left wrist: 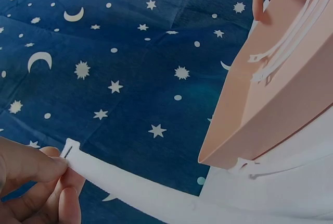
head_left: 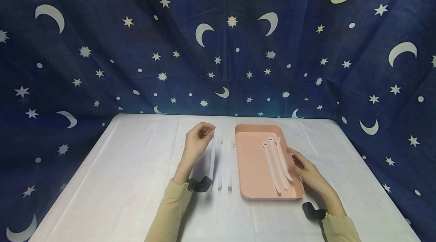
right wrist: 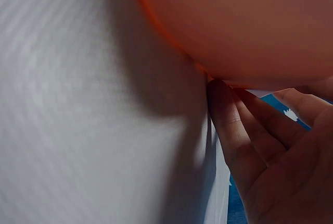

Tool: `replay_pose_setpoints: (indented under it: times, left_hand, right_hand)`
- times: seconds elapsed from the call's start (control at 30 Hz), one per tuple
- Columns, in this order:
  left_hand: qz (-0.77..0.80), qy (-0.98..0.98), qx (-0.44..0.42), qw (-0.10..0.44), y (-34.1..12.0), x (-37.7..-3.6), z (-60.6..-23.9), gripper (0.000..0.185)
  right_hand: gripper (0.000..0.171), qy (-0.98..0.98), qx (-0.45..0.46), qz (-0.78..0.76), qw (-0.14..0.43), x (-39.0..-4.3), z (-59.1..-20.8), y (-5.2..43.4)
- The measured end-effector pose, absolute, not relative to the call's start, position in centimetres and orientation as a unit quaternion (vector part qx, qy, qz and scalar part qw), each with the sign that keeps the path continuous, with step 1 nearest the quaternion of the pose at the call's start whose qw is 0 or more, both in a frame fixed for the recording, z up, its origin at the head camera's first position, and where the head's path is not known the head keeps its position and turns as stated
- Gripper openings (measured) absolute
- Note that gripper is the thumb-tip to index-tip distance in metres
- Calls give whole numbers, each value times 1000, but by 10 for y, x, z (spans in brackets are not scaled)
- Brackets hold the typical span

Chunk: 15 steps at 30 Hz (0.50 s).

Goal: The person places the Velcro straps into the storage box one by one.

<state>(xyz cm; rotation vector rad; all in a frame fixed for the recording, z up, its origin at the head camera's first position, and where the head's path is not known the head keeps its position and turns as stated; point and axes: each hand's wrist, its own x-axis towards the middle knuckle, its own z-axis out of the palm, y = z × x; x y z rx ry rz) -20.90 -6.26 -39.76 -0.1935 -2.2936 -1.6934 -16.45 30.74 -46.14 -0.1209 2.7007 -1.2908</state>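
My left hand (head_left: 199,136) pinches the slotted head of a white cable strap (left wrist: 125,185) between thumb and fingers, and the strap's long tail hangs down toward the table. Two more white straps (head_left: 219,166) lie lengthwise on the cloth, between that hand and the tray. At the right wall of the pink tray (head_left: 250,181), my right hand (head_left: 310,174) grips the edge, thumb at the rim and fingers low against the outside in the right wrist view. Three white straps (head_left: 278,162) lie side by side inside the tray, toward its right.
A white cloth (head_left: 119,181) covers the table. Behind and at both sides hangs a dark blue curtain (head_left: 184,86) with moons and stars. Each wrist wears a black band, such as the left band (head_left: 200,184).
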Motion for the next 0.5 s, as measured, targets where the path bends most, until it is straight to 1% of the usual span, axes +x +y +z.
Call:
replay_pose_setpoints:
  times: [0.5]
  left_hand:
    - [-586,-789,-113,148,-56,-200,-387,19]
  right_hand:
    - [62,897,-45,-435,70,-164,-461,308]
